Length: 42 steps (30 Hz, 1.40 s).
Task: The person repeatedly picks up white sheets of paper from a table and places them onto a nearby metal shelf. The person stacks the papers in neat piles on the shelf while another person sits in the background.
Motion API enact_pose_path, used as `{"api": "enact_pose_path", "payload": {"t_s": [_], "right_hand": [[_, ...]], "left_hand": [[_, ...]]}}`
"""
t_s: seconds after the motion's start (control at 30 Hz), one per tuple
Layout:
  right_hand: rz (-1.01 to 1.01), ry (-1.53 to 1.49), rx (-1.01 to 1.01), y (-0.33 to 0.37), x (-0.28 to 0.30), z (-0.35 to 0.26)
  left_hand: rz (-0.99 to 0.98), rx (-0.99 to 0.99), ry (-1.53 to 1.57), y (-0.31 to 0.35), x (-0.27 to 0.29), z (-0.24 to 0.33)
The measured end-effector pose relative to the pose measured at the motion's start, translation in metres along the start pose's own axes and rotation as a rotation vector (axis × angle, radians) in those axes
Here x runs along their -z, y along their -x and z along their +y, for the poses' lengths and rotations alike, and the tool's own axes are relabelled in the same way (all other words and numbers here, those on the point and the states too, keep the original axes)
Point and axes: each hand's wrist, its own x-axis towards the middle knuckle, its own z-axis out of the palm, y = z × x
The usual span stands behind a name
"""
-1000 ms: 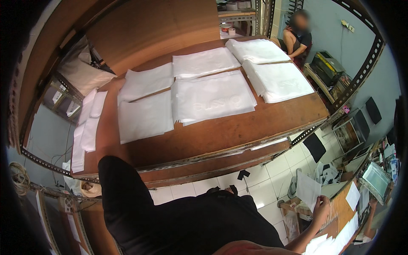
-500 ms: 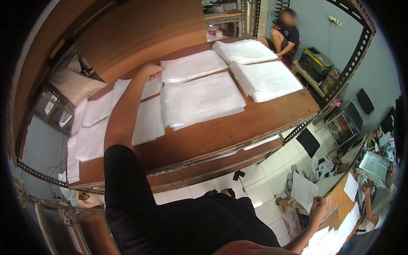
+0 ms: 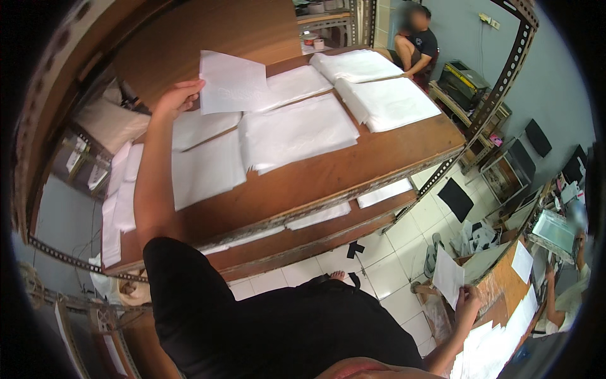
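Observation:
Pinched by its edge in my left hand [image 3: 180, 98] is a thin white sheet [image 3: 232, 83] with a faint raised pattern. It is lifted above the stacks of white sheets [image 3: 297, 131] spread in rows on a brown wooden shelf [image 3: 328, 180]. Down at the lower right, my right hand [image 3: 468, 304] grips another white sheet [image 3: 449, 276] by its edge. That sheet hangs beside a wooden table [image 3: 502, 297] on which more white sheets [image 3: 489, 347] overlap in a row.
Perforated metal posts [image 3: 495, 95] frame the shelf. A lower shelf [image 3: 271, 243] also bears white sheets. One person [image 3: 420, 47] sits beyond the far end; another person's arm [image 3: 553, 297] is at the right table. Slippers [image 3: 432, 256] lie on the tiled floor [image 3: 391, 268].
My left hand has risen from the far stacks, lifting a sheet off them. My right hand still holds its sheet, which has turned slightly. The view has shifted a little.

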Motion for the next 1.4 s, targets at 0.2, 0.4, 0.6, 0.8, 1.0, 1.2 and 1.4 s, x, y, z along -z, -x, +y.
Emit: {"api": "enact_pose_path", "payload": {"t_s": [0.2,0.4,0.6,0.8,1.0,1.2,1.4], "right_hand": [[-0.104,-0.061,0.150,0.013,0.000,-0.027],[-0.338,-0.019,0.445,0.035,-0.030,-0.027],[-0.549,-0.052,0.707,0.071,-0.088,-0.030],[-0.695,-0.127,0.953,0.127,-0.124,-0.090],[-0.817,-0.128,0.988,0.213,-0.150,-0.180],[-0.765,-0.121,1.144,0.330,-0.189,-0.255],[-0.770,-0.063,1.093,0.437,-0.181,-0.324]], "left_hand": [[0.191,-0.085,0.103,0.196,0.119,-0.010],[0.472,0.023,0.058,0.457,0.223,-0.070],[0.613,0.239,0.041,0.655,0.212,-0.152],[0.794,0.451,-0.115,0.835,0.244,-0.203],[0.950,0.473,0.059,0.972,0.330,-0.264],[1.031,0.311,0.312,1.113,0.511,-0.333],[1.462,0.356,0.578,1.238,0.651,-0.430]]}}
